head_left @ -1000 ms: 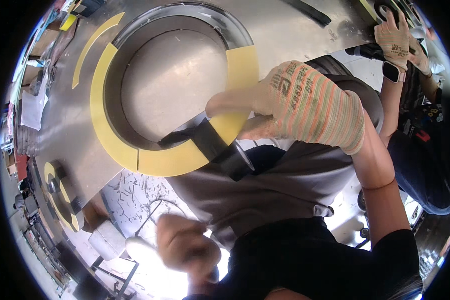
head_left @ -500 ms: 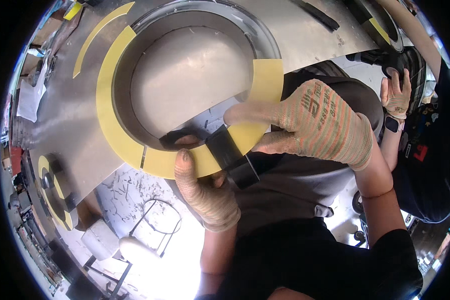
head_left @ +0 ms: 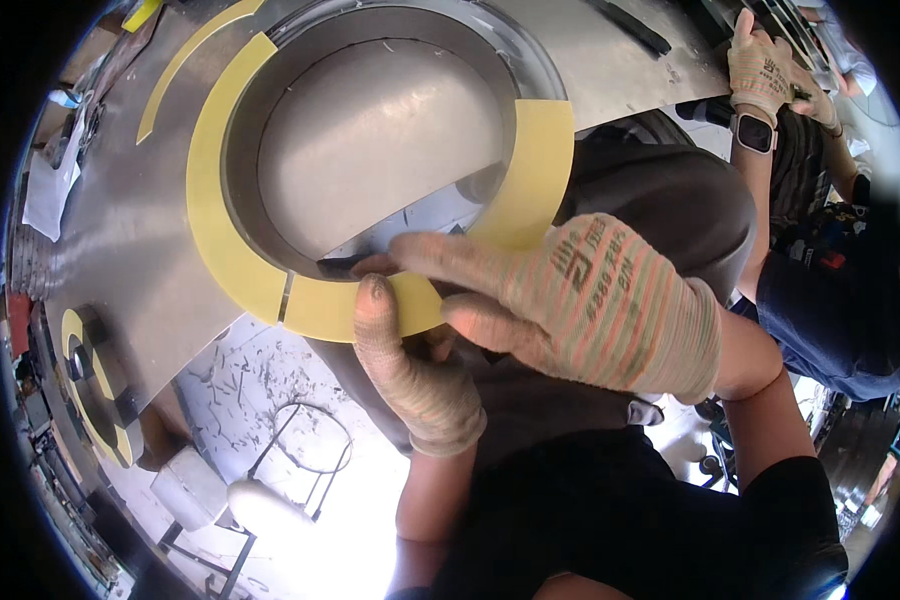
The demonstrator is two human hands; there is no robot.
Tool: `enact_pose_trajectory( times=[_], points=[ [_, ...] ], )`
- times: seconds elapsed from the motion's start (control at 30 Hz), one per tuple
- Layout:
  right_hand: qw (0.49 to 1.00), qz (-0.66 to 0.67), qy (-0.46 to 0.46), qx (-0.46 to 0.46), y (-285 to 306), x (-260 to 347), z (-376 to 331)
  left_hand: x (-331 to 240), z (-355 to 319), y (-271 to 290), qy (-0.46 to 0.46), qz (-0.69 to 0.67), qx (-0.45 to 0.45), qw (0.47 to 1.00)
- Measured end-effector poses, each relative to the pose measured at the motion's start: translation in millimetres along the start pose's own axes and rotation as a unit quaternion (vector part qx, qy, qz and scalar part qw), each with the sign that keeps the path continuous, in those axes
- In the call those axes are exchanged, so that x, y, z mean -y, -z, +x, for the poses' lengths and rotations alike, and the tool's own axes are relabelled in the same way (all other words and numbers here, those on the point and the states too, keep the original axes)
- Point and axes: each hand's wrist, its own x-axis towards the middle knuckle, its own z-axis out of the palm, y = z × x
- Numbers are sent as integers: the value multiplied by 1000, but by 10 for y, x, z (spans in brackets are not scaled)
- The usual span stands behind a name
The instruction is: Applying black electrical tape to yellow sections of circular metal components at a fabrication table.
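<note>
the left hand [head_left: 422,385] pinches the near rim of a big ring [head_left: 210,185], thumb on its yellow face at six o'clock, fingertips inside the wall. the right hand [head_left: 610,310] spans the rim at five o'clock, thumb and forefinger slightly apart; whether its grip holds anything, i cannot tell. the ring lies partly on the metal worktop [head_left: 160,260], its near side past the edge. around it: a smaller yellow-and-black disc [head_left: 100,385] at eight, a loose yellow arc [head_left: 185,70] at ten, a black strip [head_left: 630,25] at two.
</note>
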Motion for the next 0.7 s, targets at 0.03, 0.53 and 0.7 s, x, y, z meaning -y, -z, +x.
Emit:
enact_pose_trajectory(
  times=[0.03, 0.53, 0.7],
  points=[
    [999, -28, 20, -8, 26, -29, -8, -7, -4, -44, 1, -1, 2, 1000],
    [1000, 13, 10, 21, 104, -96, 38, -45, -13, -44, -15, 51, -13, 999],
    [995, 90, 27, -34, -28, -208, -15, -33, -22, -29, -29, 67, -6, 997]
  ],
)
